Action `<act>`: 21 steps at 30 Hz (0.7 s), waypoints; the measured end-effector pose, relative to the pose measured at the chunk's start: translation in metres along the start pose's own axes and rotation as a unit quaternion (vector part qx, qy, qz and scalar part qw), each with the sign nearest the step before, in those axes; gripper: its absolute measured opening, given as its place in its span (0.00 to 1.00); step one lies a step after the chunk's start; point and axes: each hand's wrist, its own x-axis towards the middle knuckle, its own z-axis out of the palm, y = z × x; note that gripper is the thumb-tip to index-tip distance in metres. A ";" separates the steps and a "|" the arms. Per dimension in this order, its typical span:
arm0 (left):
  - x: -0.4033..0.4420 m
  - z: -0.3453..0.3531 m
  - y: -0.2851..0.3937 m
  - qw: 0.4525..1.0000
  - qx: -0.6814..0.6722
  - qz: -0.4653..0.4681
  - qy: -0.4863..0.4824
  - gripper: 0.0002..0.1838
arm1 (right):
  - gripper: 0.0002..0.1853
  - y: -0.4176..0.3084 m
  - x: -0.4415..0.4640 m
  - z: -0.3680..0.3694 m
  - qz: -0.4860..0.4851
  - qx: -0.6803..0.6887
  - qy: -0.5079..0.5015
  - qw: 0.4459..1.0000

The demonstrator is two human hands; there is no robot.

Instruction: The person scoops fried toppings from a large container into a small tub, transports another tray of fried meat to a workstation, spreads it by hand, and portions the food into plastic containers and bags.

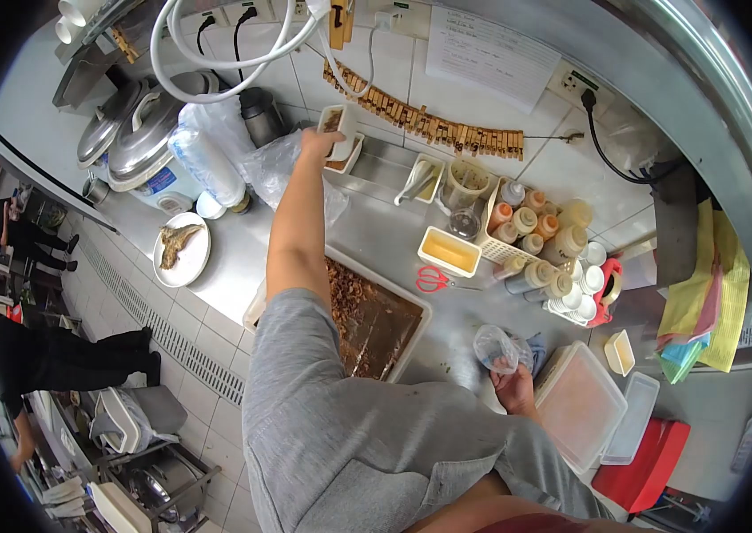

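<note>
My left hand (321, 144) is stretched far forward and grips a small white container (337, 133) with brown contents, tilted above another white container (351, 158) at the back of the counter. Nearer my body on the right, my right hand (514, 387) holds a clear plastic bag (495, 348), its opening spread. Under my left arm lies a large tray (385, 329) with brown shredded food, partly hidden by the arm and sleeve. Red scissors (433, 280) lie between the tray and a rectangular container of yellow contents (449, 251).
Sauce bottles (527, 220) stand in a basket at the back right. A lidded plastic box (578, 404) is right of my right hand. On the left are a plate with food (182, 250) and large metal-lidded pots (149, 133). Another person (65, 362) stands at far left.
</note>
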 end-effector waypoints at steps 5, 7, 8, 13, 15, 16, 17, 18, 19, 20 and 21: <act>0.062 -0.020 -0.049 0.977 0.122 -0.048 0.167 0.49 | 0.14 -0.004 -0.002 0.002 -0.003 -0.008 0.001 1.000; 0.023 -0.027 -0.012 0.965 0.169 -0.061 0.190 0.50 | 0.13 -0.004 0.002 0.005 -0.007 -0.013 -0.011 1.000; 0.004 -0.030 0.003 0.950 0.216 -0.078 0.213 0.50 | 0.13 -0.004 0.001 0.008 -0.015 -0.011 -0.006 1.000; 0.001 -0.025 0.002 0.955 0.227 -0.010 0.188 0.49 | 0.14 0.004 0.000 0.015 -0.018 -0.018 0.017 1.000; 0.016 -0.017 -0.010 0.965 0.206 0.013 0.160 0.48 | 0.14 0.007 0.002 0.017 0.000 -0.018 0.027 0.999; 0.027 -0.011 -0.017 0.987 0.155 -0.007 0.048 0.47 | 0.14 0.009 0.002 0.017 0.001 -0.018 0.029 0.999; 0.033 -0.008 -0.022 0.992 0.101 -0.027 -0.065 0.47 | 0.14 0.011 0.005 0.016 0.006 -0.017 0.024 1.000; 0.024 -0.003 -0.017 0.992 0.101 -0.027 -0.065 0.47 | 0.13 0.012 0.006 0.017 0.011 -0.015 0.018 1.000; 0.012 0.009 -0.012 0.991 0.113 -0.023 -0.063 0.47 | 0.13 0.013 0.006 0.018 0.011 -0.014 0.019 1.000; 0.001 0.022 -0.008 0.990 0.124 -0.019 -0.062 0.47 | 0.13 0.013 0.005 0.019 0.011 -0.017 0.018 1.000; -0.006 0.033 -0.009 0.990 0.125 -0.019 -0.065 0.47 | 0.12 0.013 0.004 0.020 0.011 -0.019 0.018 1.000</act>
